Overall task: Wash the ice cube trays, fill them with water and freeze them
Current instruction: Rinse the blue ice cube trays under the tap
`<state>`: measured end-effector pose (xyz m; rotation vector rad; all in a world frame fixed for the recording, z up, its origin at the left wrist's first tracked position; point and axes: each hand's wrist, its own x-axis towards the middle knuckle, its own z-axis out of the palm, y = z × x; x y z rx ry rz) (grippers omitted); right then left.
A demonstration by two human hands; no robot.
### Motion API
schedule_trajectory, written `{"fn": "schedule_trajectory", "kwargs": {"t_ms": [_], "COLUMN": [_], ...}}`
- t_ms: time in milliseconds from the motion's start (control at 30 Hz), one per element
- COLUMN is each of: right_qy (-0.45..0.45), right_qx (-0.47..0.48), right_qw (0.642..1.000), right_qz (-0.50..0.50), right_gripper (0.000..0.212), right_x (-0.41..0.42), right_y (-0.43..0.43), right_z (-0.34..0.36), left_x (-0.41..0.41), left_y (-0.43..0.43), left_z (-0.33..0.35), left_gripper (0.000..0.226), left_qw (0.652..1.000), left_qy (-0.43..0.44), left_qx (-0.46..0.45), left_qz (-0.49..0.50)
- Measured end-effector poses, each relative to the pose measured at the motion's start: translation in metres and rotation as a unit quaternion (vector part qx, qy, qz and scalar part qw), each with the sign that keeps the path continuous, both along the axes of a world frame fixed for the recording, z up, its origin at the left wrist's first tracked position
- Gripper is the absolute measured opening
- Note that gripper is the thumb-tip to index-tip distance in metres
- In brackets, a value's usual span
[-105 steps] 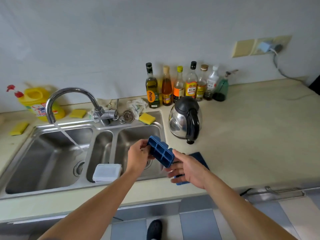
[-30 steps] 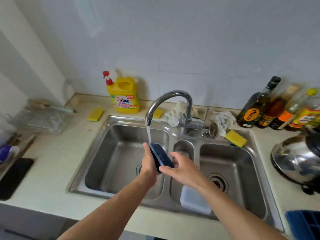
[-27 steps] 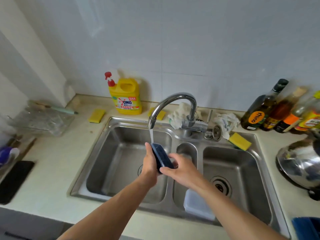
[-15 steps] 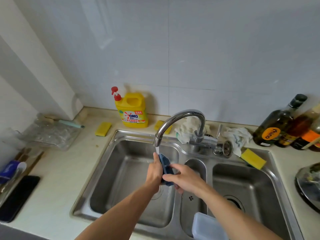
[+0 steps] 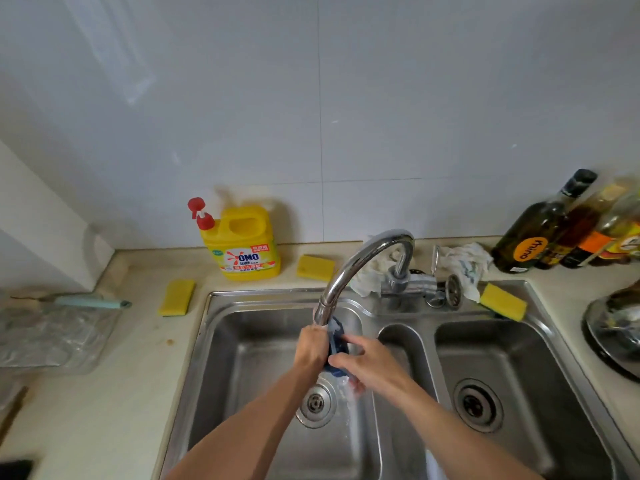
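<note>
Head view, looking down on the sink point(image 5: 263, 296) set in the desk point(image 5: 114, 393); I judge the task is in its first stage, the washing. Water runs from the tap point(image 5: 360, 261) into the left basin, and the blue ice cube tray point(image 5: 336, 341) is right under the spout, stood on edge above the drain point(image 5: 315, 403); it is being rinsed, not filled, since nothing could pool in it at that tilt. Filling and freezing are both left to do; no other tray shows clearly, so I cannot tell how they stand. My left hand point(image 5: 310, 348) grips the tray from the left side; my right hand point(image 5: 372, 365) has its grip clamped on the near edge, thumb on top, fingers curled beneath in the runoff.
</note>
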<state>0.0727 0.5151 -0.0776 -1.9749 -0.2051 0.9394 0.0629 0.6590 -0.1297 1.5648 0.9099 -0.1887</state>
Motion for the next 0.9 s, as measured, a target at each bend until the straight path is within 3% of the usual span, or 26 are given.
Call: {"fn": "schedule_trajectory", "kwargs": {"t_ms": [133, 267, 400, 533, 600, 733, 900], "right_qy": [-0.008, -0.024, -0.044, -0.013, -0.039, -0.053, -0.071], "right_qx": [0.004, -0.009, -0.047, -0.073, -0.089, -0.107, -0.178], "right_qw": [0.999, 0.996, 0.994, 0.994, 0.991, 0.988, 0.977], "right_qz": [-0.047, -0.091, -0.089, -0.075, -0.089, -0.097, -0.091], "right_gripper": [0.056, 0.050, 0.061, 0.061, 0.060, 0.051, 0.079], "right_x": [-0.007, -0.013, -0.011, 0.001, 0.001, -0.010, -0.025], "right_y": [0.019, 0.030, 0.015, -0.023, -0.034, -0.052, -0.101], "right_z": [-0.007, -0.011, -0.010, -0.005, -0.005, -0.002, -0.002], "left_x": [0.003, 0.007, 0.003, 0.000, 0.002, 0.005, 0.012], "left_y": [0.017, 0.025, 0.047, 0.071, 0.065, 0.046, 0.039], "left_z": [0.002, 0.004, -0.001, -0.009, -0.009, -0.012, -0.013], "left_gripper": [0.031, 0.045, 0.072, 0.076, 0.073, 0.044, 0.032], "left_qw": [0.997, 0.995, 0.991, 0.987, 0.977, 0.944, 0.961], "left_qy": [-0.006, -0.022, -0.026, 0.010, 0.001, 0.008, 0.040], "left_qx": [0.023, 0.018, 0.044, 0.059, 0.090, 0.181, 0.174], "left_qz": [-0.068, -0.097, -0.124, -0.152, -0.195, -0.275, -0.213]}}
